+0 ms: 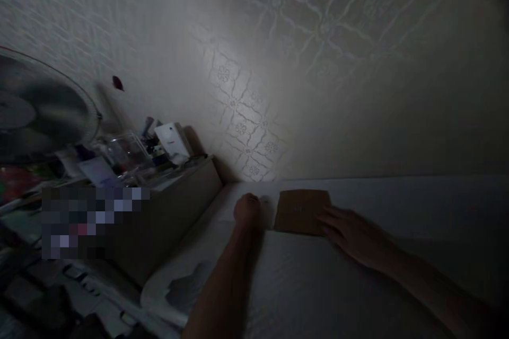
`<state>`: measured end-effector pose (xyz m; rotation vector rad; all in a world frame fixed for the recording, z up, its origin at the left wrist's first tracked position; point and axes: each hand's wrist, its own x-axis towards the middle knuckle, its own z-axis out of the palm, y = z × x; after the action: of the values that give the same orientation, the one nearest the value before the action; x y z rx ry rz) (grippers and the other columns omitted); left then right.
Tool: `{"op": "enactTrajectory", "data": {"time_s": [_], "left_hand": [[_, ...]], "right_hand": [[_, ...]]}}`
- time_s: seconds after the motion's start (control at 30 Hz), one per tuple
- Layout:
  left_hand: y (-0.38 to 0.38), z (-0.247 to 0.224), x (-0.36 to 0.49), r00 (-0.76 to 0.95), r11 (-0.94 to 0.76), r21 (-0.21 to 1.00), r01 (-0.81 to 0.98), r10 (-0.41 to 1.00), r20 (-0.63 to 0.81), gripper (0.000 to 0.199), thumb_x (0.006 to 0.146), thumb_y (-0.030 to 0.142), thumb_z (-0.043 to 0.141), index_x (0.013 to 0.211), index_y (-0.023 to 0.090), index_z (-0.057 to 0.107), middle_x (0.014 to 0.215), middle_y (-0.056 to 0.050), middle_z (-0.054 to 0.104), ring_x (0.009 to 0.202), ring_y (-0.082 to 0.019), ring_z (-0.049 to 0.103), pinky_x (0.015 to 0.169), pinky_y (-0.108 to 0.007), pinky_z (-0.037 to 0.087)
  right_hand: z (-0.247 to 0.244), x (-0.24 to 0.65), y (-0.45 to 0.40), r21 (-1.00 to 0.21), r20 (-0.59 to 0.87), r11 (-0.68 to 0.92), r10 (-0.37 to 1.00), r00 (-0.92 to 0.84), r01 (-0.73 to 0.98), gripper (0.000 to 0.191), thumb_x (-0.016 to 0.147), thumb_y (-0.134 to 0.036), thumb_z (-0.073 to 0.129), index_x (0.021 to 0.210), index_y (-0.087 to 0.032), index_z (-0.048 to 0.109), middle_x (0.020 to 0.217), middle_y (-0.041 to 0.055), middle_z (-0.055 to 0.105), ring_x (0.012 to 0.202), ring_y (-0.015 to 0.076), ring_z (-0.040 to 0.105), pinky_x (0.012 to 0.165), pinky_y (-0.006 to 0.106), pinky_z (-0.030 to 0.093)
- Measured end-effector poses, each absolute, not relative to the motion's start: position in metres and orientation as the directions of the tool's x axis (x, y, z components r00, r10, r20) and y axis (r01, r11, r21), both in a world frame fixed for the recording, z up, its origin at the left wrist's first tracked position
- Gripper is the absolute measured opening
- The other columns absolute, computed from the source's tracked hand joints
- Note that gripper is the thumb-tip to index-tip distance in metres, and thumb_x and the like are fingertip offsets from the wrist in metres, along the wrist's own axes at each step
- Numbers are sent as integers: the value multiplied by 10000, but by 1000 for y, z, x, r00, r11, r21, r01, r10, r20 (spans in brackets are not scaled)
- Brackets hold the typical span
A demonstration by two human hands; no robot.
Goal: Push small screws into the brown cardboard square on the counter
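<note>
A flat brown cardboard piece (pixel 301 212), roughly rectangular, lies face up on the pale bed sheet. It sits between the two hands: just to the right of the left hand (pixel 247 211), which is curled into a loose fist beside its left edge, and under the fingertips of the right hand (pixel 352 235), which rests flat on its lower right corner. Its top edge runs nearly level, and a faint small mark shows near its middle. The dim light hides finer detail.
</note>
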<state>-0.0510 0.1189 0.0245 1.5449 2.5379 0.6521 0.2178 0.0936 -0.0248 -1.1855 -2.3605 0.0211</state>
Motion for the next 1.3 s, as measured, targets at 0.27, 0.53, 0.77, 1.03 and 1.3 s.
{"op": "enactTrajectory", "data": {"time_s": [0.27,0.53,0.77,1.03,1.3], "left_hand": [[113,35,-29,-237,128,372,920,935,264,283,821,235,565,1074,208,688,1099,-64,674,936,-174,632,850,-246,461],[105,33,3,189,-219,419,881,976,113,249,813,214,567,1002,226,729,988,-19,726,851,-166,637,799,-241,474],[110,33,-8,19,-102,479,872,984,176,217,823,271,566,934,179,728,931,-53,731,842,-175,659,756,-239,482],[107,42,-33,-387,321,320,892,907,169,240,798,209,540,975,197,700,1008,-99,714,952,-245,657,761,-298,480],[109,35,-33,-353,293,285,913,917,188,268,811,220,536,1039,196,674,1057,-90,698,987,-218,638,806,-279,464]], "right_hand": [[-20,217,91,-235,400,609,771,-495,758,400,915,-294,369,1205,-220,635,1317,120,556,1197,256,526,1004,447,414],[-21,217,91,-249,402,608,773,-491,754,399,916,-296,371,1209,-222,631,1323,119,551,1192,263,527,1004,461,408],[-19,216,90,-224,398,609,770,-499,761,399,918,-289,368,1213,-221,628,1322,119,553,1190,250,531,1004,441,413],[-21,217,92,-239,390,612,772,-503,754,403,916,-303,373,1221,-222,623,1329,124,545,1210,268,513,1004,470,413],[-23,217,92,-243,436,630,751,-497,738,401,912,-297,365,1186,-215,647,1306,129,563,1185,266,535,993,466,423]]}}
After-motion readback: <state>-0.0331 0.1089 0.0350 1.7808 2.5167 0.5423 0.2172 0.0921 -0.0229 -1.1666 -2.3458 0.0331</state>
